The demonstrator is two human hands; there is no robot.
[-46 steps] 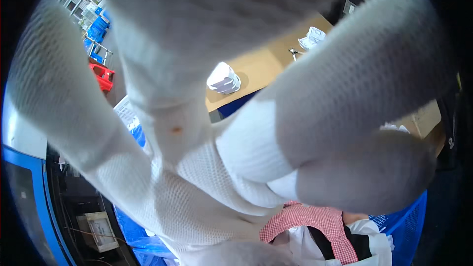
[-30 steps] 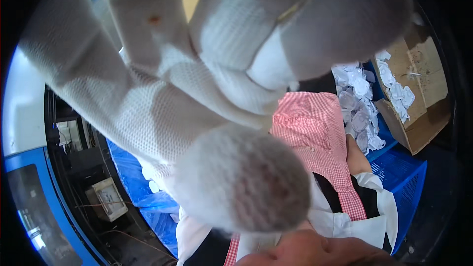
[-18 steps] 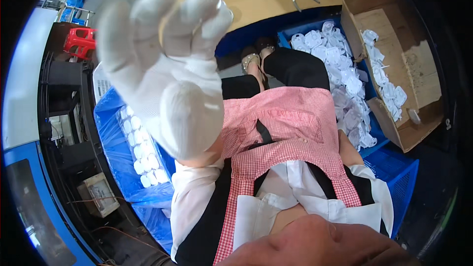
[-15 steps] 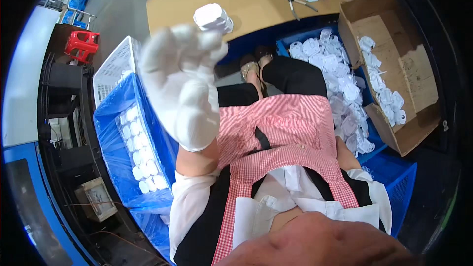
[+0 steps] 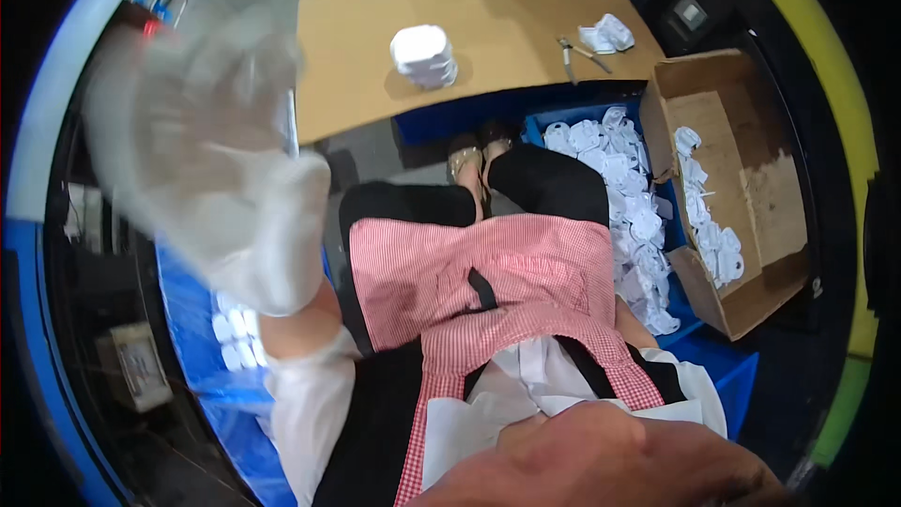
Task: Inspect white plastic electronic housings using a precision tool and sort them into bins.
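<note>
My left hand (image 5: pixel 216 160), in a white glove, is raised at the left, large and blurred by motion. Its thumb stands apart from the smeared fingers, and nothing shows in its grasp. Below it is a bin lined with blue plastic (image 5: pixel 221 394), holding rows of small white pieces (image 5: pixel 235 333), partly covered by the hand and arm. A bit of my right forearm (image 5: pixel 636 324) shows beside the apron; the right hand itself is hidden. On the tan table (image 5: pixel 357 38) ahead stands a stack of white moulded parts (image 5: pixel 424 56).
Pliers (image 5: pixel 582 58) lie on the table near loose white parts (image 5: pixel 607 34). To the right are a blue crate (image 5: pixel 685 314) heaped with white parts (image 5: pixel 619 178) and an open cardboard box (image 5: pixel 765 178). Dark machinery (image 5: pixel 94 319) lines the left.
My left hand has swung left, away from the table and over the bin side. The view has shifted, so the table, stack and boxes sit differently in the picture.
</note>
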